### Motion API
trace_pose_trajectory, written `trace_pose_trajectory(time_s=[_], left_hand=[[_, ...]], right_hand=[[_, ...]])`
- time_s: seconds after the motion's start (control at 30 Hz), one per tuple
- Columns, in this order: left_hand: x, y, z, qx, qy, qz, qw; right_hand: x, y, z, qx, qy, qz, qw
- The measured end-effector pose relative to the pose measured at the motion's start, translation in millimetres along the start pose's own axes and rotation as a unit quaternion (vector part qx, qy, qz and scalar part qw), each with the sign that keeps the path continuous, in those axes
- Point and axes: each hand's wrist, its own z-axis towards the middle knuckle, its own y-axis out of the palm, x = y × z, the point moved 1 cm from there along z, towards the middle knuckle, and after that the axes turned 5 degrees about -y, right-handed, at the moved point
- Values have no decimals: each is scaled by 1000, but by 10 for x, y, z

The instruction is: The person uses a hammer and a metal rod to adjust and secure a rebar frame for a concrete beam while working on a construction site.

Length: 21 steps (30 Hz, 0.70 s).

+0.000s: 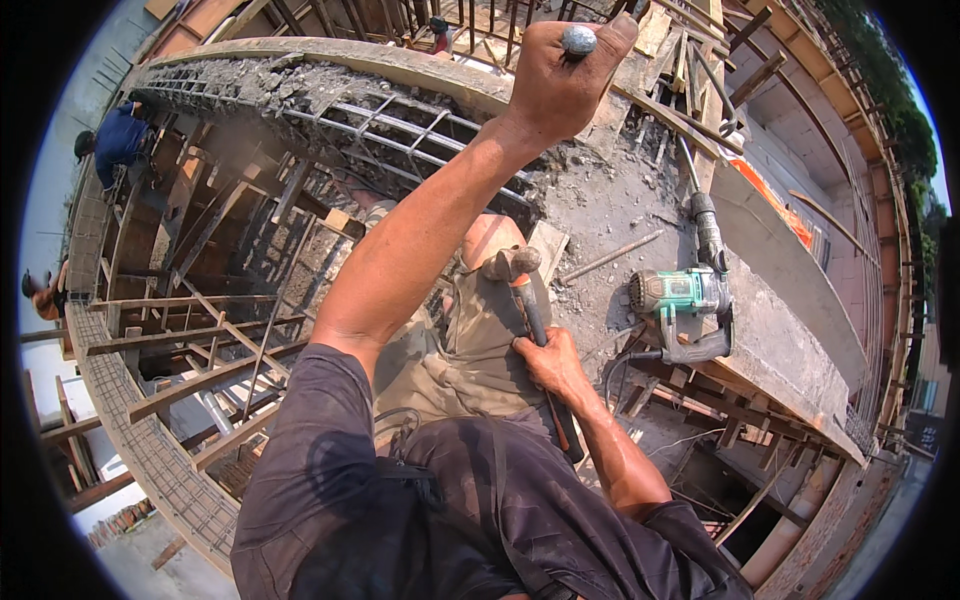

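Rubbly concrete [603,207], rebar [428,132], breaker [668,290], hammer [533,312] in right fingers [537,352]

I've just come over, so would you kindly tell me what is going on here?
The person's left hand grips a metal rod, its rounded end showing. The right hand holds a hammer, its head apart from the rod. To the right, a green power tool lies on rough concrete.

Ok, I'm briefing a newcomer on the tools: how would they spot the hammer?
Right of centre, find the green power tool beside the grey concrete. Left of it, over the khaki trousers, the right hand grips the hammer. Unlike its bulky neighbour, it has a blunt metal head on a slim handle.
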Motion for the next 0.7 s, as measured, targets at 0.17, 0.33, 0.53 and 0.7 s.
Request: trace_pose_trajectory(time_s=[0.17,0.33,0.53,0.7], left_hand=[[-579,-18,169,16,-37,102,994],[-567,131,282,-5,-42,180,983],[-414,347,578,-53,-122,128,983],[-851,505,768,-59,-102,211,970]], right_hand=[[-3,-168,-198,36,-52,-9,998],[-855,-743,-672,135,-67,78,986],[-1976,-1417,-1145,332,-355,172,857],[-2446,-1512,-821,311,-442,150,828]])
